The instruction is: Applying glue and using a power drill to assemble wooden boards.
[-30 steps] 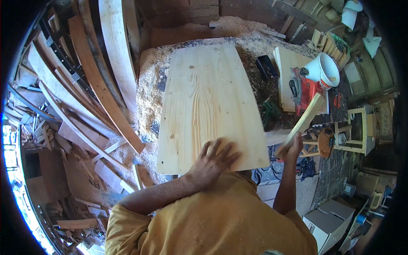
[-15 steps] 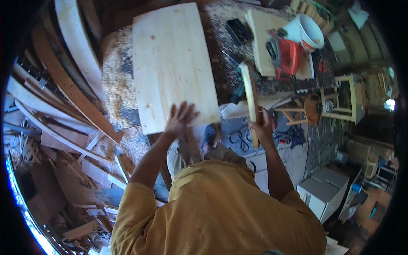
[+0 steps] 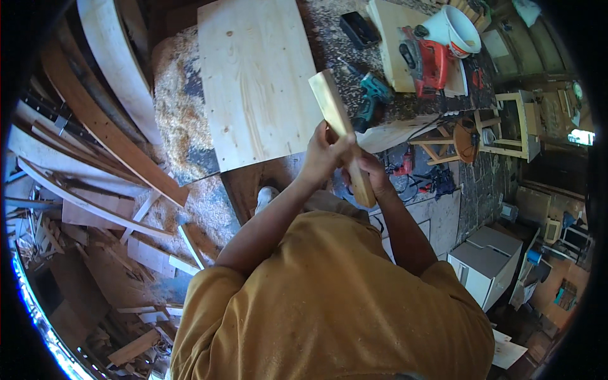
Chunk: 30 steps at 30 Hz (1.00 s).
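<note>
A short, pale wooden batten [image 3: 334,104] is held in front of me, tilted with its far end toward the left. My left hand [image 3: 324,155] closes on it around the middle, fingers and thumb against its sides. Closer to the near end, my right hand [image 3: 372,174] grips the same piece from the right. Beyond my left hand lies a wide pale wooden panel [image 3: 256,88] with small dark spots, flat on the workbench; the batten's far end overlaps its right edge in view. Right of the batten, a teal cordless drill [image 3: 372,98] rests on the bench.
A red power tool [image 3: 430,66], a white bucket [image 3: 453,31] and a black tray [image 3: 358,30] stand on the far right of the bench. Sawdust [image 3: 180,101] covers its left part. Curved wooden pieces [image 3: 101,120] lean at left. A grey-topped cabinet [image 3: 484,259] stands at right.
My left hand has left the panel, moved right and taken hold of the batten. The batten has shifted left and tilted, and the right hand has come inward with it.
</note>
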{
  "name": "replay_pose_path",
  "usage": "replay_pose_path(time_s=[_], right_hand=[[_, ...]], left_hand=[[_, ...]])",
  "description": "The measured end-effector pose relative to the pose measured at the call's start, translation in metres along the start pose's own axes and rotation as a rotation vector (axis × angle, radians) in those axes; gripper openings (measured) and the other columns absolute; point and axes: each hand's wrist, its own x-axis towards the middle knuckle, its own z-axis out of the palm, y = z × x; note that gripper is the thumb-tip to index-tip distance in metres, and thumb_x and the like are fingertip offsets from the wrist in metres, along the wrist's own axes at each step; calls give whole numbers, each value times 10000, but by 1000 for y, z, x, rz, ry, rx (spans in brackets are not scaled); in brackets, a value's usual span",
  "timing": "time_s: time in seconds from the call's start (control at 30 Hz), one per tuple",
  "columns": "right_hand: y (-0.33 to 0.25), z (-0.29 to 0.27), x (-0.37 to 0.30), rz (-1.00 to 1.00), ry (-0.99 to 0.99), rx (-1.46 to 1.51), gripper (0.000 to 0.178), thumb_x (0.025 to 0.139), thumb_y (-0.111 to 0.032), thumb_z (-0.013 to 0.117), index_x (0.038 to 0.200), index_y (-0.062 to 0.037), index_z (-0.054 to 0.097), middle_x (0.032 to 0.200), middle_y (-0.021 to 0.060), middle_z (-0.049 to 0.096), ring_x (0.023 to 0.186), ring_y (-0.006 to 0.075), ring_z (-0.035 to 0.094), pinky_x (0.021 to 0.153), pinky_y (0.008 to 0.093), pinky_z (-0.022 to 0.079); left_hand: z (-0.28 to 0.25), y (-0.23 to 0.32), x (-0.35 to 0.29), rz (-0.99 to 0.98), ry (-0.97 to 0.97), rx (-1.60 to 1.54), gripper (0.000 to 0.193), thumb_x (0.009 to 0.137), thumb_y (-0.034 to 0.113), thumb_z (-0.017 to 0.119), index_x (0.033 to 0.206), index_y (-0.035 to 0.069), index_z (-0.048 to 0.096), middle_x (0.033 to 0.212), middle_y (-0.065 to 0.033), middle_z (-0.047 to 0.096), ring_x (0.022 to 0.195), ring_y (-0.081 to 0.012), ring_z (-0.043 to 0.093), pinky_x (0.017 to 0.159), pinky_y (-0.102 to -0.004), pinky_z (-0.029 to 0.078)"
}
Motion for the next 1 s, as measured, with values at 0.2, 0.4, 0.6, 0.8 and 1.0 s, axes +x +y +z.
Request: replay_pose_path(time_s=[0.2, 0.4, 0.6, 0.8, 1.0], right_hand=[[-6, 76, 19, -498, 421, -1514, 740, 688, -217, 769, 1314, 4, 443, 1103, 199, 619, 1023, 292, 605, 901, 364, 463], [-34, 83, 21, -87, 240, -1121, 507, 767, -161, 702, 1206, 16, 520, 1031, 149, 635, 961, 172, 596, 844, 297, 457], [-63, 61, 31, -252, 69, -873, 381, 851, -142, 630, 1171, 38, 525, 998, 76, 622, 904, 103, 563, 789, 258, 455], [-125, 4, 10, -306, 66, -1187, 334, 859, -155, 635, 1143, 8, 569, 927, 73, 638, 827, 112, 590, 736, 273, 486], [-353, -82, -15, -950, 637, -1646, 159, 839, -122, 615, 962, -35, 667, 857, 115, 677, 766, 219, 661, 677, 322, 500]], left_hand=[[-49, -13, 1, -54, -89, -917, 533, 941, 418, 477, 1231, -29, 452, 1186, -185, 560, 1104, -289, 541, 978, -417, 413], [-74, 12, 9, -41, 122, -1054, 493, 987, 399, 377, 1229, -27, 430, 1124, -151, 565, 1100, -301, 530, 993, -439, 398], [-46, 12, 4, 18, -1, -835, 264, 956, 250, 499, 1124, 49, 519, 1018, -58, 605, 984, -189, 577, 872, -387, 467], [-7, 12, 15, 67, 13, -637, 189, 888, 154, 552, 1018, 39, 627, 971, -59, 645, 926, -177, 608, 852, -353, 475], [-41, -73, -19, 59, 597, -339, 297, 879, 214, 583, 1073, -12, 594, 950, -80, 599, 877, -177, 573, 766, -303, 472]])
